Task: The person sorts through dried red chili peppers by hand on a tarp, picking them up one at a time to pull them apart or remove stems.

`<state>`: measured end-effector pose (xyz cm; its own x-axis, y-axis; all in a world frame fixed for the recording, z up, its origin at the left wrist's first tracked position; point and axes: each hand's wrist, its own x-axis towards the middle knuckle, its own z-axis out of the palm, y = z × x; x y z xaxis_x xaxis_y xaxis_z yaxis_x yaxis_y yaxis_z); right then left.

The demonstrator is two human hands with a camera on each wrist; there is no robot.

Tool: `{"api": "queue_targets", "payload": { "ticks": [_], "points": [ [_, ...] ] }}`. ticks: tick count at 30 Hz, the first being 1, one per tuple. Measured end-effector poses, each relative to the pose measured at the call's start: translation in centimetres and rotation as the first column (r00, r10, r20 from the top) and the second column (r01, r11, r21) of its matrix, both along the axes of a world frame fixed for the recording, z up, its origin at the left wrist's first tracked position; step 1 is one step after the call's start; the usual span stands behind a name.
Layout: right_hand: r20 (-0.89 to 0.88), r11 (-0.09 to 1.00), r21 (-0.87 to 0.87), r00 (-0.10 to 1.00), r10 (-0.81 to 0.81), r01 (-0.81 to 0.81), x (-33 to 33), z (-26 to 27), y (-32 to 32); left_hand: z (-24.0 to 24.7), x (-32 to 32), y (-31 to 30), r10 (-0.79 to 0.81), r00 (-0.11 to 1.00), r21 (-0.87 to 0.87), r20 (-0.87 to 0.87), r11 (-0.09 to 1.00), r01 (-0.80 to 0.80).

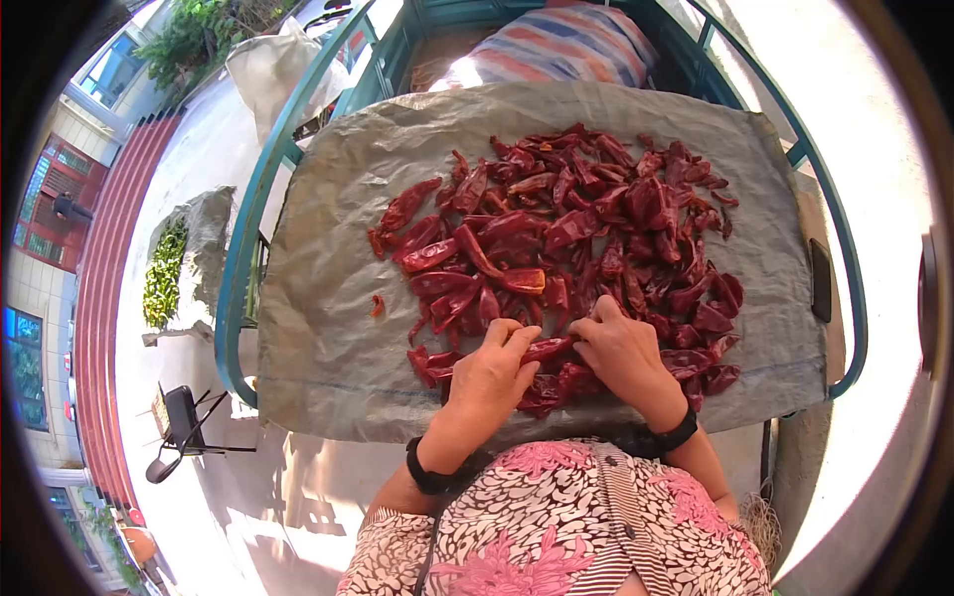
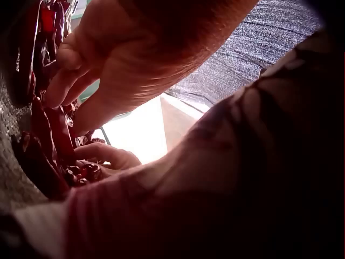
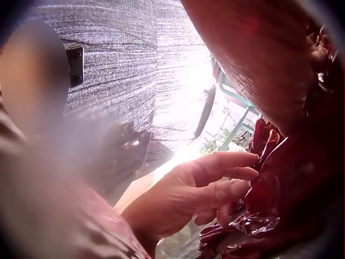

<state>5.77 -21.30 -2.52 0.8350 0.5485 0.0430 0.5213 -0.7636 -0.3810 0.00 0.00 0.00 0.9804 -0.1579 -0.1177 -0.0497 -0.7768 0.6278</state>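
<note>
Dried red peppers point(image 1: 571, 228) lie heaped on a grey-green sheet point(image 1: 328, 248). At the heap's near edge, one red pepper point(image 1: 547, 350) lies crosswise between the two hands. My left hand point(image 1: 482, 382) pinches its left end between thumb and fingers; my right hand point(image 1: 628, 366) pinches the right end, knuckles bent. The left wrist view has the left hand point(image 2: 129, 59) over a dark red pepper point(image 2: 62, 132), the right hand's fingers beyond. In the right wrist view, the left hand point(image 3: 186, 191) touches peppers; the right hand point(image 3: 259, 59) hides its own fingertips.
Teal rails point(image 1: 248, 238) surround the sheet. A black phone-like object point(image 1: 820, 280) lies at its right edge, a small pepper scrap point(image 1: 377, 306) at left. Beyond are a striped cloth bundle point(image 1: 561, 45), green peppers point(image 1: 164, 273) on another sheet and a black chair point(image 1: 184, 417).
</note>
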Motion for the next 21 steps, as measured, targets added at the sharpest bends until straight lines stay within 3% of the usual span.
{"api": "queue_targets", "payload": {
  "ticks": [2,5,8,11,14,17,21],
  "points": [
    [0.014,1.000,0.018,1.000,0.023,-0.023,0.2,-0.2,0.1,-0.6,0.2,-0.3,-0.031,0.999,0.033,0.010,0.999,0.030],
    [-0.038,0.963,0.267,0.999,-0.012,0.022,-0.3,1.4,0.0,-1.1,-0.1,-0.9,-0.041,0.996,0.007,0.085,0.999,0.041],
    [-0.301,0.892,0.437,0.953,0.025,0.115,-0.6,2.8,-0.2,-1.2,0.2,-1.3,-0.027,0.989,-0.033,0.147,0.999,0.032],
    [-0.515,0.776,0.583,0.848,0.123,0.241,-1.0,3.3,-0.5,-0.7,0.2,-1.6,-0.017,0.988,-0.086,0.151,0.996,0.031],
    [-0.600,0.557,0.707,0.786,0.147,0.436,-1.3,3.4,-1.1,-0.2,0.3,-0.9,0.004,0.980,-0.048,0.200,0.999,0.006],
    [-0.493,0.600,0.689,0.870,-0.022,0.406,-1.4,3.2,-3.1,0.2,0.3,0.7,0.176,0.931,-0.005,0.321,0.983,-0.184],
    [-0.450,0.697,0.542,0.863,-0.230,0.469,-1.5,2.7,-5.1,-0.2,0.4,2.6,0.301,0.864,0.073,0.404,0.931,-0.359]
  ]
}}
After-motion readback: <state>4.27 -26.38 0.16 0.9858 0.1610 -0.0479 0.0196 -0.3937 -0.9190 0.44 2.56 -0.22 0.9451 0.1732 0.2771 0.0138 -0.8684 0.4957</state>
